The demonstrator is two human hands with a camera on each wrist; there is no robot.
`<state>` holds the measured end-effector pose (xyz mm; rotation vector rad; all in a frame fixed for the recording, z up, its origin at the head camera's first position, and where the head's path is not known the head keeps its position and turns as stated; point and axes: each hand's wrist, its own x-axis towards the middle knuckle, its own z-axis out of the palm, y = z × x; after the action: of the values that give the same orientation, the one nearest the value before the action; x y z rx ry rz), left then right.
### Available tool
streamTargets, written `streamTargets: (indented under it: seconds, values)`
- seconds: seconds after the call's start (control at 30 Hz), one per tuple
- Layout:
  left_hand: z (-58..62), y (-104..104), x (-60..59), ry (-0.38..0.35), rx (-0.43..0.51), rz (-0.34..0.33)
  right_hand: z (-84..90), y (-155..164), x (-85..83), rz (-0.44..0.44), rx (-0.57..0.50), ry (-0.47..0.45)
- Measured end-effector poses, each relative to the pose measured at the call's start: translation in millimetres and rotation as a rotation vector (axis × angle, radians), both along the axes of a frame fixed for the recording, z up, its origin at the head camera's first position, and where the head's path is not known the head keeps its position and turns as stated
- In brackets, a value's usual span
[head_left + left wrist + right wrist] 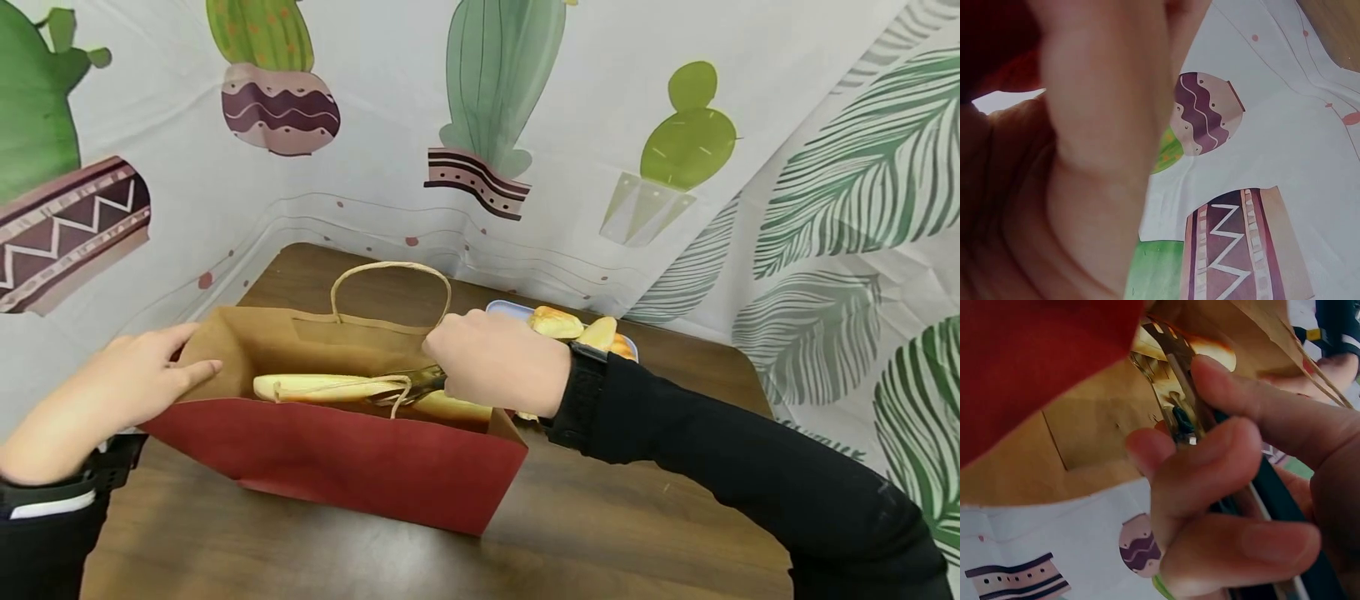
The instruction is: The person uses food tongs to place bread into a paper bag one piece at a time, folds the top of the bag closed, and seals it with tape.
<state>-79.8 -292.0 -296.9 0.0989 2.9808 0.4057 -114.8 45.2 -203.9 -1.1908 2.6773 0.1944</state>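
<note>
A red paper bag (337,454) with a brown inside stands on the table, its mouth spread wide. At the bag's left end my left hand (123,379) holds the rim, with the thumb over the inner side. My right hand (498,358) grips metal tongs (1179,369) with dark green handles, and their gold ends reach down into the bag. Inside lie pale bread pieces, one long piece (318,387) to the left and another (453,408) under the right hand. Whether the tongs touch any bread cannot be made out.
Behind my right wrist sits a light blue-rimmed tray (510,308) with several bread pieces (557,322), partly hidden by the arm. One twisted paper handle (390,265) stands up at the bag's back; the front handle (405,392) droops inward. A cactus-print cloth (375,183) hangs behind the wooden table (300,558).
</note>
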Motion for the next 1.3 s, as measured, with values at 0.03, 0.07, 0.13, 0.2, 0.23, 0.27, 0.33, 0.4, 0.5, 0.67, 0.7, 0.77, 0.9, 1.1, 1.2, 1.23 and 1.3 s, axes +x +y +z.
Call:
streamTargets:
  seconds: [0.03, 0.07, 0.13, 0.2, 0.23, 0.27, 0.33, 0.4, 0.5, 0.67, 0.7, 0.77, 0.9, 1.1, 1.2, 1.23, 1.3]
  values:
    - [-0.5, 0, -0.4, 0.001, 0.0, -0.002, -1.3, 0, -0.3, -0.001, -0.001, -0.01]
    - [-1.0, 0, -0.8, 0.005, 0.0, -0.004, -2.6, -1, -0.6, -0.007, 0.0, -0.016]
    - [-2.1, 0, -1.5, 0.016, 0.0, -0.006, -4.8, -2, -1.4, -0.016, 0.01, -0.031]
    - [-3.3, -1, -2.1, 0.031, 0.002, -0.008, -6.3, -3, -2.0, -0.026, 0.023, -0.045]
    - [-3.6, -1, -2.2, 0.034, 0.004, -0.008, -7.1, -3, -2.2, -0.029, 0.03, -0.049]
    - [-3.9, -1, -2.3, 0.037, 0.004, -0.009, -8.0, -3, -2.6, -0.028, 0.031, -0.051]
    - [-3.9, -1, -2.5, 0.037, 0.004, -0.007, -9.0, -2, -3.6, -0.028, 0.033, -0.057]
    - [-3.3, 0, -2.2, 0.031, 0.0, -0.004, -9.5, -1, -4.8, -0.026, 0.028, -0.062]
    - [-1.9, 1, -1.7, 0.023, -0.006, 0.002, -7.8, 1, -6.7, -0.047, 0.017, -0.095]
    - [0.0, 3, -1.4, 0.017, -0.003, 0.004, -1.0, 7, -7.0, -0.093, 0.012, -0.121]
    - [0.1, 3, -1.5, 0.017, -0.001, 0.002, 0.4, 8, -6.7, -0.102, 0.013, -0.125]
    - [-0.1, 3, -1.8, 0.021, 0.001, -0.001, 3.3, 13, -5.6, -0.127, 0.01, -0.13]
    - [-0.9, 3, -2.2, 0.037, 0.002, -0.009, 8.3, 25, -2.3, -0.181, -0.006, -0.139]
    - [-1.4, 3, -2.2, 0.045, 0.008, -0.01, 11.8, 47, 2.2, -0.199, -0.105, -0.126]
    - [-1.5, 3, -1.8, 0.044, 0.009, -0.012, 12.5, 59, 3.6, -0.219, -0.153, -0.139]
    - [-1.7, 3, -1.7, 0.045, 0.01, -0.013, 12.6, 64, 4.0, -0.227, -0.169, -0.144]
    - [-2.2, 3, -1.5, 0.048, 0.011, -0.016, 12.8, 73, 4.8, -0.233, -0.215, -0.153]
